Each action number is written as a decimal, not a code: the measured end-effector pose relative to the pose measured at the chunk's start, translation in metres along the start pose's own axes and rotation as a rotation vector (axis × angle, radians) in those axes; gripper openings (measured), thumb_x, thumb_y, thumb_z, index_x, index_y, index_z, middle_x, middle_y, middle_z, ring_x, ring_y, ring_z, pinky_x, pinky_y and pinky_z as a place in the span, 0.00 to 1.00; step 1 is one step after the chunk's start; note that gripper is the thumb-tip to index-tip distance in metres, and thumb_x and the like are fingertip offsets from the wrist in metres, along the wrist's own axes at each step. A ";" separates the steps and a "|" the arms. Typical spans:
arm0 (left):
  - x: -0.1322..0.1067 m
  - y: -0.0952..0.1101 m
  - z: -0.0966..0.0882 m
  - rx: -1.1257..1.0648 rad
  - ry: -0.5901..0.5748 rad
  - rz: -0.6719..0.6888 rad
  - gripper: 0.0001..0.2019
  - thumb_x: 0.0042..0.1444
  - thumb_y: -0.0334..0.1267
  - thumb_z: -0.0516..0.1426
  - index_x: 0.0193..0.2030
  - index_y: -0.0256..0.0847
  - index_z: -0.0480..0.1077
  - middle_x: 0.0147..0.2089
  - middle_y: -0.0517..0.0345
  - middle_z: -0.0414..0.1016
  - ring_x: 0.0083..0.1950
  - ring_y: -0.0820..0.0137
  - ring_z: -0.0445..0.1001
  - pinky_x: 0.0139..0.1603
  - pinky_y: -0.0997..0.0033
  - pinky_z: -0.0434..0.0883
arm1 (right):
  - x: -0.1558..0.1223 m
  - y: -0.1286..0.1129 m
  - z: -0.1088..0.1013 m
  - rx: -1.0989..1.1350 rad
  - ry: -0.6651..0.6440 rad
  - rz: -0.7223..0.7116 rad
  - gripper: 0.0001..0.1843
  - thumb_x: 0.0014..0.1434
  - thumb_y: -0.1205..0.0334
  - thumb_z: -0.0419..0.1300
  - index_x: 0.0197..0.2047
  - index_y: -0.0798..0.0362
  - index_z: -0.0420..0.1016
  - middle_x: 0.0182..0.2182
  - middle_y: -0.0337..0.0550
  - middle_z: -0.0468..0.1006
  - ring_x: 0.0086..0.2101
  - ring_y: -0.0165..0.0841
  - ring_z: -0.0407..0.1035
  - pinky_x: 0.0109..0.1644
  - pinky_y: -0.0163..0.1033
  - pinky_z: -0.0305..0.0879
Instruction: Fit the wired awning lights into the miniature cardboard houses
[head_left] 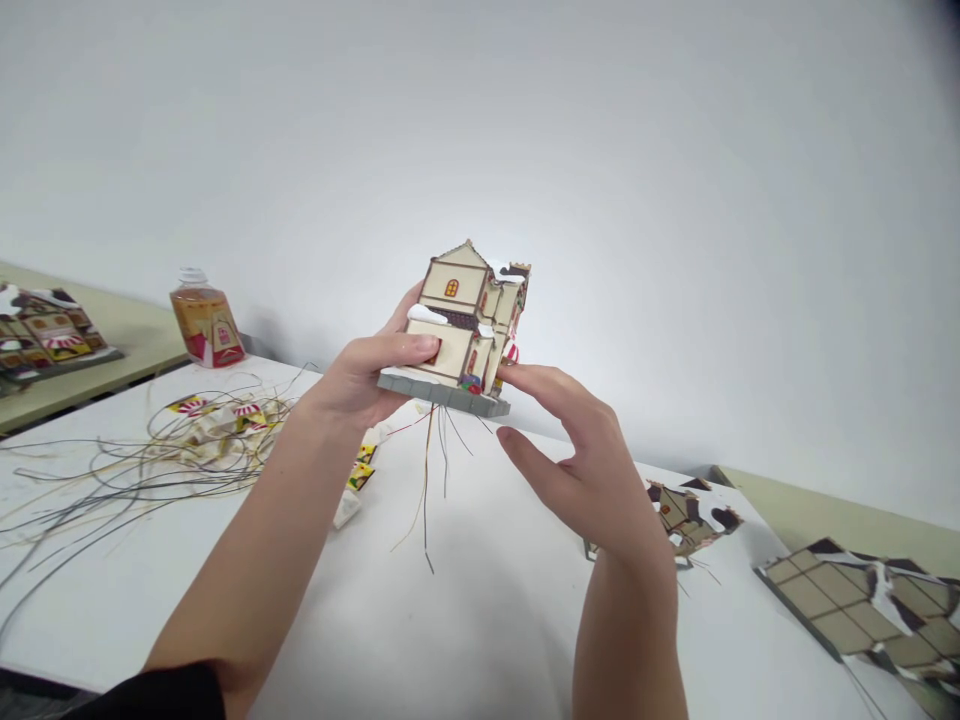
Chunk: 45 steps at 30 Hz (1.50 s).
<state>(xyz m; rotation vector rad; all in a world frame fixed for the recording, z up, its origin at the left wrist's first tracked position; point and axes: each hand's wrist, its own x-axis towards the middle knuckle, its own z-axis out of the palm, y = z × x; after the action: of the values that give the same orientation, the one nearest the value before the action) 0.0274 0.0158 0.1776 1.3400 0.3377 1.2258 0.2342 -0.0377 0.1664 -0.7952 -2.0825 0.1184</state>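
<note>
A small cream model house (450,345) with brown trim, white snow patches and a grey base is held up above the table, tilted slightly. My left hand (371,375) grips it from the left, thumb across its side wall and the other fingers behind. Several thin wires (427,480) hang from beneath its base. My right hand (592,460) is at the house's right side, thumb and index finger apart. Its index fingertip reaches a small red-and-white striped awning (511,352) on the front; whether it presses on it I cannot tell.
Loose awning pieces with tangled wires (225,430) cover the white table's (495,600) left part. Behind them stands a bottle of amber liquid (208,318). More model houses sit at far left (56,335), behind my right wrist (694,520) and at far right (862,600). A wall rises behind.
</note>
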 end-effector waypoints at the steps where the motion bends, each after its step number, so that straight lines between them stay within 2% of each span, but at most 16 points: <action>1: 0.000 0.000 0.000 0.010 0.004 -0.003 0.35 0.44 0.38 0.60 0.62 0.43 0.60 0.52 0.51 0.73 0.57 0.47 0.69 0.51 0.52 0.72 | 0.000 0.000 0.000 -0.006 0.000 -0.003 0.29 0.56 0.70 0.57 0.60 0.41 0.63 0.55 0.40 0.71 0.55 0.39 0.64 0.59 0.52 0.62; 7: 0.002 -0.003 -0.004 0.004 -0.002 -0.018 0.35 0.44 0.39 0.61 0.62 0.46 0.60 0.51 0.53 0.74 0.56 0.48 0.70 0.52 0.53 0.72 | 0.003 0.003 0.003 -0.016 -0.003 0.006 0.32 0.53 0.72 0.55 0.60 0.41 0.62 0.55 0.39 0.70 0.55 0.39 0.64 0.58 0.51 0.63; 15: 0.008 -0.014 -0.014 0.007 -0.005 -0.082 0.34 0.46 0.41 0.61 0.62 0.40 0.61 0.51 0.47 0.75 0.53 0.49 0.73 0.51 0.52 0.72 | 0.007 0.012 0.008 0.002 -0.037 0.054 0.34 0.48 0.75 0.54 0.59 0.44 0.64 0.55 0.41 0.70 0.55 0.39 0.64 0.58 0.50 0.62; 21: 0.012 -0.019 -0.022 0.005 -0.005 -0.099 0.34 0.46 0.41 0.61 0.62 0.39 0.61 0.51 0.46 0.75 0.52 0.49 0.74 0.51 0.53 0.72 | 0.009 0.018 0.012 0.061 -0.042 0.087 0.34 0.49 0.76 0.54 0.59 0.44 0.64 0.56 0.41 0.70 0.55 0.39 0.63 0.60 0.50 0.60; 26: 0.011 -0.014 -0.020 -0.045 -0.046 -0.059 0.35 0.45 0.35 0.61 0.62 0.42 0.60 0.52 0.50 0.74 0.56 0.50 0.71 0.55 0.52 0.71 | 0.009 0.023 0.005 0.172 -0.064 0.055 0.31 0.51 0.76 0.55 0.57 0.44 0.67 0.54 0.38 0.72 0.55 0.35 0.65 0.60 0.46 0.61; 30: 0.010 -0.011 -0.017 -0.088 -0.070 -0.008 0.35 0.43 0.35 0.60 0.62 0.41 0.61 0.53 0.51 0.74 0.58 0.48 0.69 0.58 0.48 0.68 | 0.004 0.020 -0.007 0.234 0.004 0.029 0.26 0.54 0.74 0.56 0.54 0.43 0.70 0.51 0.36 0.74 0.53 0.33 0.67 0.59 0.44 0.63; 33: 0.011 -0.012 -0.018 -0.109 -0.046 -0.019 0.36 0.42 0.37 0.61 0.61 0.37 0.61 0.54 0.47 0.74 0.57 0.46 0.69 0.58 0.44 0.68 | 0.000 0.015 -0.011 0.175 0.035 0.035 0.26 0.54 0.74 0.56 0.53 0.41 0.71 0.49 0.35 0.75 0.52 0.34 0.68 0.58 0.46 0.64; 36: 0.011 -0.014 -0.020 -0.107 -0.034 -0.043 0.36 0.41 0.38 0.60 0.61 0.37 0.62 0.53 0.46 0.74 0.56 0.44 0.70 0.57 0.42 0.68 | -0.001 0.012 -0.009 0.052 0.010 0.062 0.29 0.53 0.74 0.56 0.55 0.37 0.69 0.52 0.34 0.73 0.54 0.36 0.66 0.59 0.49 0.63; 40: 0.011 -0.014 -0.021 -0.076 -0.006 -0.039 0.36 0.41 0.39 0.60 0.61 0.39 0.63 0.51 0.49 0.75 0.56 0.45 0.71 0.57 0.44 0.68 | 0.000 0.010 -0.002 -0.060 0.001 0.049 0.32 0.53 0.73 0.56 0.57 0.34 0.67 0.55 0.33 0.70 0.56 0.37 0.64 0.60 0.53 0.60; 45: 0.010 -0.012 -0.019 -0.073 0.014 -0.025 0.35 0.41 0.38 0.60 0.61 0.39 0.63 0.50 0.48 0.76 0.56 0.46 0.70 0.56 0.44 0.69 | 0.001 0.007 0.001 -0.130 -0.010 0.041 0.34 0.53 0.73 0.55 0.60 0.35 0.64 0.58 0.34 0.68 0.57 0.37 0.62 0.61 0.53 0.58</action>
<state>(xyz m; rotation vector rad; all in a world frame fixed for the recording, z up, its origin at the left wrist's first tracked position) 0.0219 0.0365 0.1664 1.2613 0.3161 1.2161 0.2369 -0.0316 0.1639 -0.9175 -2.1005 0.0087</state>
